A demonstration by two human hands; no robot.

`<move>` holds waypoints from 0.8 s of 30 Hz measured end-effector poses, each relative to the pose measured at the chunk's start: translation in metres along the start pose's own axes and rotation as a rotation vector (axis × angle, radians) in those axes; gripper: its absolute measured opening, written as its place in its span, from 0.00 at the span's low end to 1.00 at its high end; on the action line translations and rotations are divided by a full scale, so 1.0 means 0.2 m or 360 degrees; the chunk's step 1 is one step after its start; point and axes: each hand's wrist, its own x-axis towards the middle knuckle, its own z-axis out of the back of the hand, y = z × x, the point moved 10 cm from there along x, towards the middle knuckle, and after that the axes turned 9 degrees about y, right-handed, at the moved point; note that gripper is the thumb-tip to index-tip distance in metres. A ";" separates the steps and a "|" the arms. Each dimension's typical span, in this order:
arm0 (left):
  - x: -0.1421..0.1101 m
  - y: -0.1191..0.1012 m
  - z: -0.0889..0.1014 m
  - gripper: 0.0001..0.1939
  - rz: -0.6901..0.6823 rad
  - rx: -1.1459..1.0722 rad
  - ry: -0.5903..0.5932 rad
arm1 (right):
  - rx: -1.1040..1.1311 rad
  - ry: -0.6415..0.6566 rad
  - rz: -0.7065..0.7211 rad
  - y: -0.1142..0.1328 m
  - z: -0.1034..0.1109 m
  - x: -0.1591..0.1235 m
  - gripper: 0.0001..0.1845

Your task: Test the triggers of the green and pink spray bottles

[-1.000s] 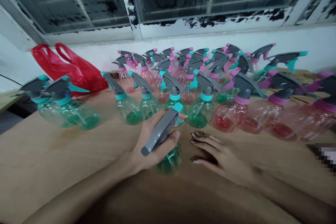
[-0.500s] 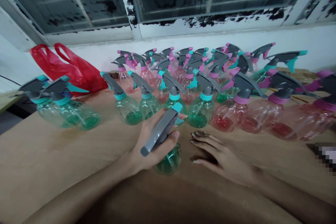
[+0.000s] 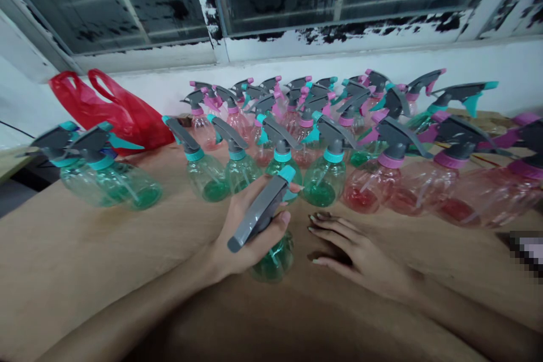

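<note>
My left hand (image 3: 240, 229) is closed around the neck of a green spray bottle (image 3: 274, 260) with a grey and teal spray head. That bottle is on the table close to me, its nozzle pointing away. To its right, my right hand (image 3: 354, 246) rests on the tabletop, fingers stretched out, holding nothing. Just beyond my hands runs a row of bottles: green ones such as this green spray bottle (image 3: 324, 184) and red ones such as this red spray bottle (image 3: 371, 186). My left hand hides part of the green bottles behind it.
Two more green spray bottles (image 3: 136, 186) stand at the left beside a red plastic bag (image 3: 114, 113). Several pink-collared and teal-collared bottles crowd the back near the white wall (image 3: 148, 85). The wooden table (image 3: 169, 240) spans the front. A blurred-out object lies at the right edge.
</note>
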 end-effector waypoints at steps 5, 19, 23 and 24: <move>0.00 0.00 0.00 0.13 0.0002 -0.0010 -0.0003 | -0.0043 0.0042 -0.0016 0.00 -0.01 0.00 0.26; 0.00 0.01 0.01 0.12 0.0058 0.0063 0.0001 | -0.0039 0.0027 0.0000 0.00 -0.01 0.00 0.26; 0.00 0.01 0.01 0.12 0.0091 0.0137 0.0016 | -0.0027 0.0022 -0.0008 -0.01 -0.01 0.00 0.26; 0.00 0.02 0.01 0.12 0.0106 0.0142 0.0021 | -0.0023 0.0021 -0.0006 -0.01 -0.01 0.00 0.26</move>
